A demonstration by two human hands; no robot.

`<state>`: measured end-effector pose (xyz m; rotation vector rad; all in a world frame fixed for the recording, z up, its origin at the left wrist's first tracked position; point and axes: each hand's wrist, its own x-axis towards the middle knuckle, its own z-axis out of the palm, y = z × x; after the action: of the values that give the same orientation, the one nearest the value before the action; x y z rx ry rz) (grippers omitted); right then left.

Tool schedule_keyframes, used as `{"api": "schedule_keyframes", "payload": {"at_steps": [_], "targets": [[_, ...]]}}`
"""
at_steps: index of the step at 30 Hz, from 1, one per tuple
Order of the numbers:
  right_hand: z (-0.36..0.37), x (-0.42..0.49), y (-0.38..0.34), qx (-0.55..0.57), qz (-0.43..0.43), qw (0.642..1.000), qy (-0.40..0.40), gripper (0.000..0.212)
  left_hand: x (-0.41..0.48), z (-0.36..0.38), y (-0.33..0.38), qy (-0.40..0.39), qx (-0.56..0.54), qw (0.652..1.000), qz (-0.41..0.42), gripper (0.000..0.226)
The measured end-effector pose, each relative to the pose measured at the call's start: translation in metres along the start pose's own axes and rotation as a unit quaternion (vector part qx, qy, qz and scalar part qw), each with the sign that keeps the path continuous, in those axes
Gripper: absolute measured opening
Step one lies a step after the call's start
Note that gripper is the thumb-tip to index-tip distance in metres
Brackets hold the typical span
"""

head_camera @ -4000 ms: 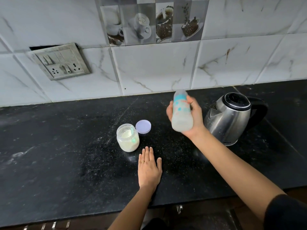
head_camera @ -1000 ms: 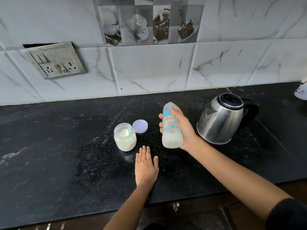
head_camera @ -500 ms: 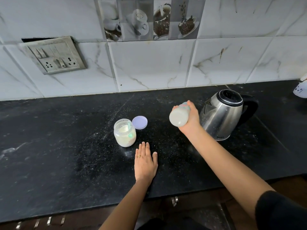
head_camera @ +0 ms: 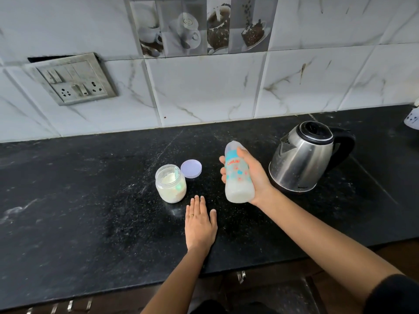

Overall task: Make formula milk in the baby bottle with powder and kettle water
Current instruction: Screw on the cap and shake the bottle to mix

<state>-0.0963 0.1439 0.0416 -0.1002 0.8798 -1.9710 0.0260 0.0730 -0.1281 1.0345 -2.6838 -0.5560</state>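
Observation:
My right hand point(head_camera: 252, 175) grips the baby bottle point(head_camera: 237, 175), which holds white milk and stands nearly upright above the black counter point(head_camera: 90, 200). The bottle's top end points away from me. My left hand point(head_camera: 199, 223) lies flat on the counter with fingers straight, just in front of the open powder jar point(head_camera: 170, 182). The jar's lilac lid point(head_camera: 191, 168) lies beside it at the back right. The steel kettle point(head_camera: 301, 157) stands to the right of the bottle, its black handle turned right.
A tiled wall rises behind the counter, with a switch and socket plate point(head_camera: 72, 80) at the left. A white object point(head_camera: 412, 118) shows at the far right edge. The counter's front edge runs below my forearms.
My right hand has swung the bottle from tipped with its base toward me back to nearly upright and lower. The left hand stays flat on the counter.

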Motion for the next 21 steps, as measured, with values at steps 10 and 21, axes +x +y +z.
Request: {"api": "schedule_keyframes", "payload": {"at_steps": [10, 21], "targets": [[-0.001, 0.0, 0.0, -0.003, 0.004, 1.0, 0.01, 0.043, 0.0, -0.001, 0.0, 0.002, -0.008, 1.0, -0.006, 0.08], [0.001, 0.001, -0.003, -0.016, -0.017, 0.998, -0.055, 0.045, 0.0, -0.003, 0.002, 0.003, -0.001, 1.0, -0.003, 0.081]]}}
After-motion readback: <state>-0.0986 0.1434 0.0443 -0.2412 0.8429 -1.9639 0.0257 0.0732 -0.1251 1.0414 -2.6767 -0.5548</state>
